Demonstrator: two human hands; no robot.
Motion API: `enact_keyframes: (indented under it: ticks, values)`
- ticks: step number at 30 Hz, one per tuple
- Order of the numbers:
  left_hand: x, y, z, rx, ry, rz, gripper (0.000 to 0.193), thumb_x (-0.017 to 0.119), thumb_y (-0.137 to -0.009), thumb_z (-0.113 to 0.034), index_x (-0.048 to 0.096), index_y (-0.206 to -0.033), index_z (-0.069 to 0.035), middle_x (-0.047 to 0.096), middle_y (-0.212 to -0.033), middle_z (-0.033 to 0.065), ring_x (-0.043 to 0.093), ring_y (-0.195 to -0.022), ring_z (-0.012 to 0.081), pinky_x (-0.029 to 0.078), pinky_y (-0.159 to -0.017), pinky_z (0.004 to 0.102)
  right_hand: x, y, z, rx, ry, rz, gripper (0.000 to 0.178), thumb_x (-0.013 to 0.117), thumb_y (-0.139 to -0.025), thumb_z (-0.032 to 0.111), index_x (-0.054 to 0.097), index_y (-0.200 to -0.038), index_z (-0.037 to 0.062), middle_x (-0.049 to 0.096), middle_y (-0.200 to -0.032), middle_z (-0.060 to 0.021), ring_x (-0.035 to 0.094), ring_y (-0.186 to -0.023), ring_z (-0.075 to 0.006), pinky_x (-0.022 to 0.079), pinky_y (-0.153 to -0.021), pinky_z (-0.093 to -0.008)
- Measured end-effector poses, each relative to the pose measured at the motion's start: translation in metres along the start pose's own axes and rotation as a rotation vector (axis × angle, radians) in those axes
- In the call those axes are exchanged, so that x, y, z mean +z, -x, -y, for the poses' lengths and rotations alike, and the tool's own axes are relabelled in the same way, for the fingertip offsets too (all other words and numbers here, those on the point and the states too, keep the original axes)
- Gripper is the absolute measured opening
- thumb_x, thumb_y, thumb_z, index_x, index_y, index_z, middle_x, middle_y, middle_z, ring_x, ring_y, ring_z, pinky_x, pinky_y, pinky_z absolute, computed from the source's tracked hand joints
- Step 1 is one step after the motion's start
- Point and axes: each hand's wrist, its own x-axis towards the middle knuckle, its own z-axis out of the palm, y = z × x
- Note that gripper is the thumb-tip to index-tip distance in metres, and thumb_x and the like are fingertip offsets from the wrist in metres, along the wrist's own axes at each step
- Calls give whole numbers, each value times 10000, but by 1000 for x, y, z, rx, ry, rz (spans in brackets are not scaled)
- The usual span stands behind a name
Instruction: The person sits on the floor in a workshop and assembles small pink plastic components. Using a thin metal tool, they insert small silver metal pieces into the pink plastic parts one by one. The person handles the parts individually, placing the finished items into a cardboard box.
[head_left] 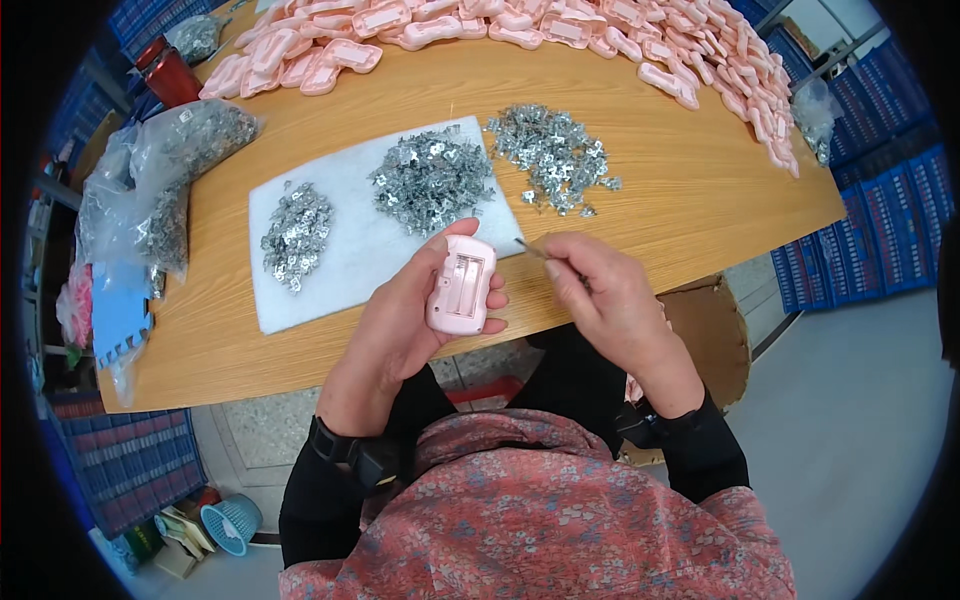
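Observation:
My left hand [400, 300] is wrapped round a pale pink plastic casing [482, 290], its open battery compartment facing up. A small metal spring piece shows at the upper end of that compartment. To the right, apart from the casing, my right hand [610, 300] pinches a slim metal tool [530, 249] that looks like tweezers, its tip toward the casing. Whether the tip holds a part is too small to tell. Beyond my hands, a large pile of small metal contact pieces [430, 180] and a smaller pile [297, 235] lie on a white foam sheet [345, 190].
Another pile of metal pieces [555, 155] lies on the wooden table [690, 190], right of the sheet. Many pink casings [520, 30] are heaped along the far edge. Plastic bags of metal parts [185, 150] and a red jar [168, 75] stand at the left. Blue crates [870, 225] flank the table.

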Motion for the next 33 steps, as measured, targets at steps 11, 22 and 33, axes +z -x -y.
enact_keyframes:
  ticks: [11,22,33]
  values:
    - [7,4,6,21,-23,5,444,317,-1058,-339,387,-1390,-53,650,-1045,163,688,-866,250,605,-759,419,50,-11,-4,412,-932,51,204,598,-977,109,533,-1131,-9,631,-889,-22,601,-787,-43,491,-671,-216]
    - [10,10,7,221,-520,-95,352,480,-1026,-169,506,-1353,-41,629,-1088,52,604,-944,87,511,-798,241,41,-7,-10,559,-1142,149,135,628,-955,130,566,-1058,69,539,-774,57,477,-605,-3,335,-499,-148]
    - [17,15,7,439,-1249,-86,356,456,-988,-95,499,-1325,12,639,-972,60,601,-856,99,500,-738,271,40,-4,3,485,-1176,173,249,601,-971,116,501,-1182,32,538,-764,39,474,-584,-17,362,-501,-172]
